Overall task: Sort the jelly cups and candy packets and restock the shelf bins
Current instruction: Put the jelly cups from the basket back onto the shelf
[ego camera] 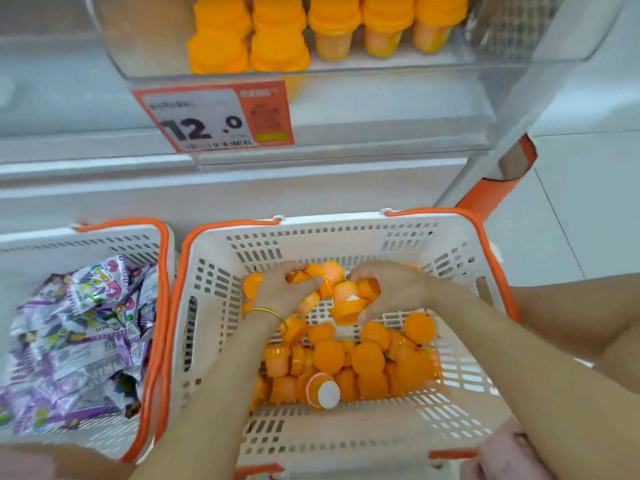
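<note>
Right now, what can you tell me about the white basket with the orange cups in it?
The basket is white slotted plastic, by its look, with orange handles folded down along its rim. It stands upright before the shelf base, close beside a second basket of purple candy packets. Orange jelly cups lie loose on its floor, part of which shows bare. The left hand and right hand reach inside, each gripping cups near the far wall.

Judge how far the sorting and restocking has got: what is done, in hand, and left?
Done: candy packets lie in the left basket, jelly cups in the right basket, unmixed; shelved cups stand in the shelf bin. In hand: left grip and right grip each clutch jelly cups. Left: many cups and all visible packets sit in the baskets.
</note>
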Demonstrator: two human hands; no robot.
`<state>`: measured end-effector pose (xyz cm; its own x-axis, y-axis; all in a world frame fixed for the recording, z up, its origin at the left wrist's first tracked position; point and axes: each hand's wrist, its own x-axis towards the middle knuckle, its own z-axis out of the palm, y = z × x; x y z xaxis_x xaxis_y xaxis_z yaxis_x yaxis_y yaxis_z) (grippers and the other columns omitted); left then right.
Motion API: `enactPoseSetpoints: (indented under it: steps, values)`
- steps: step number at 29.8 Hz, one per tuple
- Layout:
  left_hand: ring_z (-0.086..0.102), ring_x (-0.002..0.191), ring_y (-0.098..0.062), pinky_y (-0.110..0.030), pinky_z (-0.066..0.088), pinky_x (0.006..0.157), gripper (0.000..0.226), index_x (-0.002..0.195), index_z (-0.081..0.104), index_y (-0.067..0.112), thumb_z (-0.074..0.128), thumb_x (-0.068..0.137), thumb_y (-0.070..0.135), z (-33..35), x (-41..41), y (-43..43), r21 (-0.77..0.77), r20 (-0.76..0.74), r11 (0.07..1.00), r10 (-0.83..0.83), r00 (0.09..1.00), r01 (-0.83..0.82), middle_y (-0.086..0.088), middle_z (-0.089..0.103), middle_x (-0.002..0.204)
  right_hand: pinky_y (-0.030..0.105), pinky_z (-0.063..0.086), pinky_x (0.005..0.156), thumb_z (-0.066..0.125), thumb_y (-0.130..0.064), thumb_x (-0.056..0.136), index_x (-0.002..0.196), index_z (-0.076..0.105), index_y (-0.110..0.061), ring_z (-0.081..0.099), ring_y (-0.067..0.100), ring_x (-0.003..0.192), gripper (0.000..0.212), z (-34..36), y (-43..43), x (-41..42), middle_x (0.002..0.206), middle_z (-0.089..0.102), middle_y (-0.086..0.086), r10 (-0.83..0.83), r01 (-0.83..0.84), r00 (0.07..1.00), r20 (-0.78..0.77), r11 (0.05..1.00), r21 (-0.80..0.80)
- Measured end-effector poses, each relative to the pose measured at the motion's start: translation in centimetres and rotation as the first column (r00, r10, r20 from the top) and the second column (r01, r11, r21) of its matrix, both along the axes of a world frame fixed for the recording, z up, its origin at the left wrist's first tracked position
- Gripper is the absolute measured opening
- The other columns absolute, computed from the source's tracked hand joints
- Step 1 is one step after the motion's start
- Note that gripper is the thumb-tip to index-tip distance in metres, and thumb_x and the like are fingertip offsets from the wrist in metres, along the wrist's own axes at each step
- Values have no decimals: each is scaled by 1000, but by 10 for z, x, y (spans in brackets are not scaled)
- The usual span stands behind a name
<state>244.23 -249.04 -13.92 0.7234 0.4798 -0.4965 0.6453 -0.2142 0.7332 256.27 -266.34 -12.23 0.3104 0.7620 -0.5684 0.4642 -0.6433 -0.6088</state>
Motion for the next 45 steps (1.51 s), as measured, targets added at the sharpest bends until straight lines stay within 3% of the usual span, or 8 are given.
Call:
enactPoseSetpoints:
  steps: [11,14,16,20,26,30,35,45]
  values:
    - [60,74,-5,-28,53,75,50,102,66,32,78,56,50,245,-25,4,377,257,905,-306,917,196,12,63,90,6,44,59,79,-38,66,90,59,-38,60,-8,75,31,219,-40,-16,88,60,-20,-327,253,938,117,874,415]
    - [57,75,6,-8,44,66,40,95,64,37,81,59,47,299,-13,5,482,382,865,-353,854,142,16,60,88,14,44,48,73,-52,64,92,64,-32,58,-2,58,36,274,-35,-5,72,61,-14,-471,316,866,169,776,546]
    - [57,91,-6,-19,45,77,40,105,65,30,77,69,44,320,14,10,634,369,769,-394,842,82,9,60,99,23,48,50,72,-48,73,93,63,-24,58,3,59,33,296,-18,16,75,58,-7,-561,322,762,323,762,562]
    - [54,110,-23,-31,41,89,44,117,61,25,68,77,42,324,84,23,843,130,517,-464,876,149,-1,60,119,29,36,58,59,-55,74,77,52,-16,53,27,80,39,306,28,59,76,51,1,-361,281,479,800,927,249]
    - [55,105,-27,-35,50,83,43,113,62,26,67,75,46,283,143,28,832,-296,274,-515,805,482,-1,60,108,34,49,68,60,-55,82,91,56,-10,56,24,75,46,274,61,107,94,54,1,-33,234,738,674,949,-211]
    - [58,100,-26,-36,53,81,45,113,63,25,67,74,48,266,169,32,784,-399,233,-521,754,576,-1,63,106,40,57,76,59,-57,83,136,42,-17,56,34,105,69,257,73,134,141,37,8,-79,273,862,501,905,-327]
    - [57,90,-25,-33,53,74,40,109,63,24,64,76,45,261,189,36,794,-394,223,-520,758,566,-1,63,100,42,52,78,44,-41,97,101,44,-12,55,35,84,29,253,75,151,105,40,16,-192,364,835,515,895,-258]
    - [52,107,-28,-37,46,86,58,119,54,20,71,73,52,250,191,48,804,-80,462,-539,838,374,-10,55,115,46,38,96,49,-40,95,117,50,-9,38,40,124,37,236,69,141,133,38,16,-143,315,649,747,944,-93]
